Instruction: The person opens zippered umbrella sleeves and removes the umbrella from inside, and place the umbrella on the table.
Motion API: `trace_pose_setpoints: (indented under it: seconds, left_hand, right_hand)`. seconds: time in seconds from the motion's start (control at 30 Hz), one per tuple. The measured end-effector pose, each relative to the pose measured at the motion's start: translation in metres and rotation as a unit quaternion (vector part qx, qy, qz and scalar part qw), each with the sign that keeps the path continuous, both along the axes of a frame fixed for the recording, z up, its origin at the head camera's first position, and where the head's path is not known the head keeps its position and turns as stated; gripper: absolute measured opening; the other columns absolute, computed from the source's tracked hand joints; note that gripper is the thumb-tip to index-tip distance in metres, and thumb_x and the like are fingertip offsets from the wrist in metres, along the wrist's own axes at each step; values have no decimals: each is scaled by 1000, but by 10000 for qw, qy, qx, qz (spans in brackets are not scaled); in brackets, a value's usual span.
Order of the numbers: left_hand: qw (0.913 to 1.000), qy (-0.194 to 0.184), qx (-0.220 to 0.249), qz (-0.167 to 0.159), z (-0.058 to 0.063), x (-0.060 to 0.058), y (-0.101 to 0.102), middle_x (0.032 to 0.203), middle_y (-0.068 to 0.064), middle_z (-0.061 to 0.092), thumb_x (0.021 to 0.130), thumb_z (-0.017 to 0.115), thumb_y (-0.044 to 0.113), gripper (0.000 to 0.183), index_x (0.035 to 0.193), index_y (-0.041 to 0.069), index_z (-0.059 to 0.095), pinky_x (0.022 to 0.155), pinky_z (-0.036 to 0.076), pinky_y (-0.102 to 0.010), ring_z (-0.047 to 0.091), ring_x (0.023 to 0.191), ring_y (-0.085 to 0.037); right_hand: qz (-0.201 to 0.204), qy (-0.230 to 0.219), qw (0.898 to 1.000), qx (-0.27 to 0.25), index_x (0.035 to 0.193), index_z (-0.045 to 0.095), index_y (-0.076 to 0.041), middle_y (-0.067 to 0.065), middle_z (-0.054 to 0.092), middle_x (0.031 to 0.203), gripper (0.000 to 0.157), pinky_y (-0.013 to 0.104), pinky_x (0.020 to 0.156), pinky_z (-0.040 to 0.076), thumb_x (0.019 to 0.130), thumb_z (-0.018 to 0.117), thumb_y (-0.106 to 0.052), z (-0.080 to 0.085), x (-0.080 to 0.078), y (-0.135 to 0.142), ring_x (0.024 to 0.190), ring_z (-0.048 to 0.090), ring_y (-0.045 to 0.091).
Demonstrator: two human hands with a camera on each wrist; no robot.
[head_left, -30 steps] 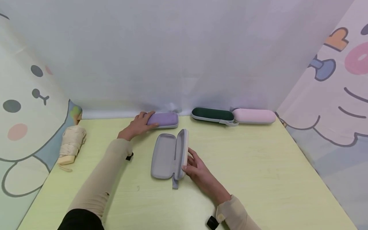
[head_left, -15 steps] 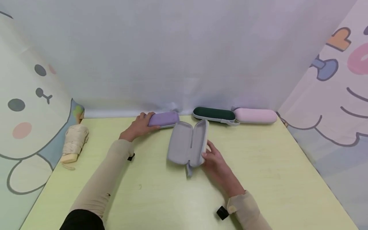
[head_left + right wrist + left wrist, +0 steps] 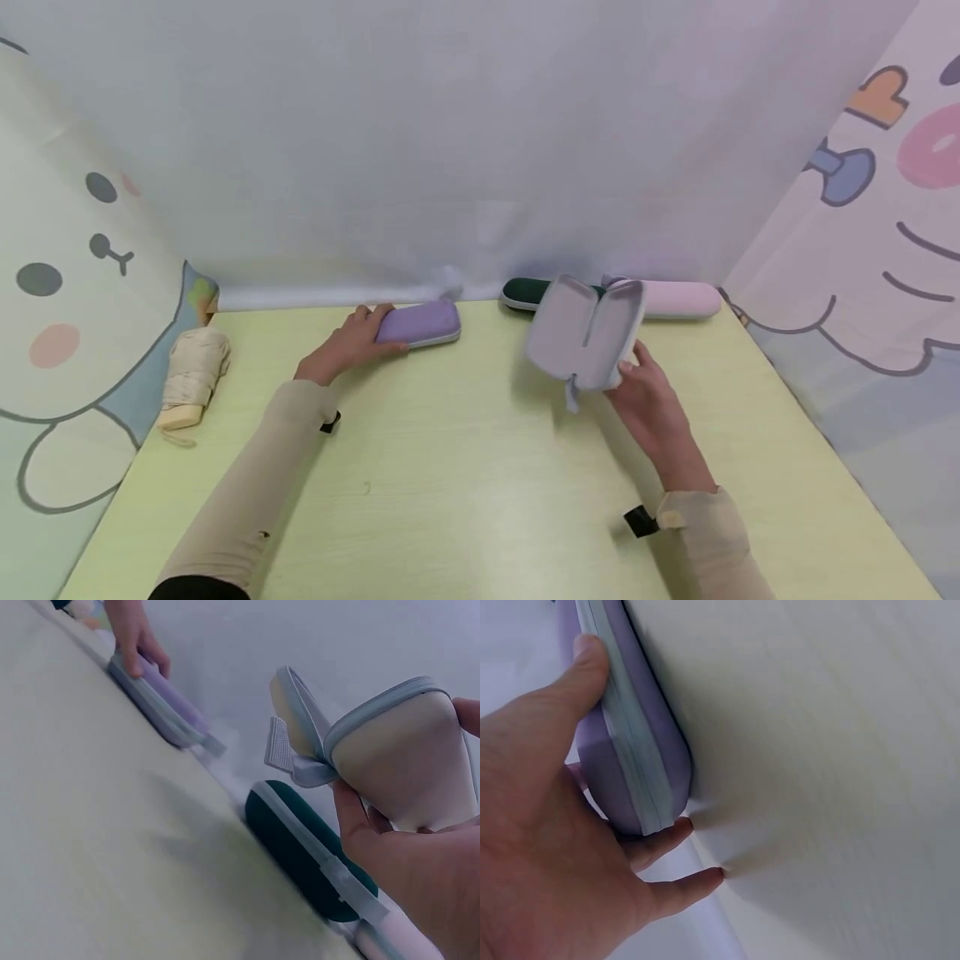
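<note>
An unzipped case (image 3: 567, 329) with a grey lining and a pale outer shell is raised above the table, its two halves spread apart. My right hand (image 3: 652, 408) grips its right half, and a grey strap (image 3: 280, 744) dangles from its end. At the back of the table, my left hand (image 3: 347, 343) holds a zipped purple case (image 3: 423, 323) by its left end. The left wrist view shows the thumb on the zip side of the purple case (image 3: 634, 727), with fingertips reaching down to the tabletop.
A dark green case (image 3: 521, 293) and a pink case (image 3: 682, 300) lie end to end along the back wall, partly behind the raised case. A cloth-wrapped bundle (image 3: 195, 375) lies at the table's left edge. Printed curtains (image 3: 480, 150) enclose the table.
The right hand has carried the unzipped case up and to the right, from mid-table to in front of the green one. The left hand has pulled the purple case slightly left and nearer.
</note>
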State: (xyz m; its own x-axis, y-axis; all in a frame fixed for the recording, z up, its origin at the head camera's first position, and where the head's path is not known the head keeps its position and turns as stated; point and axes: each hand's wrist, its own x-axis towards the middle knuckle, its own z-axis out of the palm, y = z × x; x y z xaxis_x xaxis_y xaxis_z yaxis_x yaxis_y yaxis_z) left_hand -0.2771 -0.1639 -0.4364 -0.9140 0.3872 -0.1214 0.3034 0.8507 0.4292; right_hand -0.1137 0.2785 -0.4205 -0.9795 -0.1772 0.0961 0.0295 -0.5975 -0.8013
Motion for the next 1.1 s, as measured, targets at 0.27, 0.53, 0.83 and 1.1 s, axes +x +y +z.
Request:
trace_pose_setpoints:
  seconds: [0.27, 0.53, 0.83, 1.1]
  left_hand:
    - [9999, 81, -128, -78, -3, 25, -10, 133, -23, 43, 85, 70, 56, 84, 149, 19, 31, 93, 42, -62, 48, 119, -39]
    - [9996, 268, -75, -25, -3, 59, -19, 130, -22, 47, 83, 72, 54, 82, 147, 19, 34, 88, 44, -61, 50, 115, -38]
    - [9987, 507, 18, 81, -8, 83, -26, 128, -22, 48, 82, 74, 52, 81, 146, 19, 37, 85, 46, -58, 52, 110, -37]
    - [9974, 707, 85, 82, -10, 91, -28, 126, -22, 49, 82, 76, 50, 79, 144, 17, 39, 83, 48, -56, 54, 105, -36]
  right_hand:
    - [-310, 326, 9981, -413, 159, 6, -20, 2, 17, 163, 61, 33, 105, 41, 103, 23, -6, 3, -3, 42, 132, 44, 15]
    - [-735, -143, 9927, -944, 158, 14, -21, 3, 42, 141, 56, 33, 95, 42, 105, 27, -9, -4, 1, 65, 112, 45, 19]
    - [-1082, -604, 9817, -1448, 145, 23, -26, 1, 35, 130, 42, 36, 104, 26, 104, 28, -18, -4, 7, 88, 117, 32, 17]
    - [-1273, -609, 9569, -2538, 151, 33, -19, 0, 32, 156, 52, 45, 108, 14, 99, 34, -14, -13, 19, 120, 147, 13, 13]
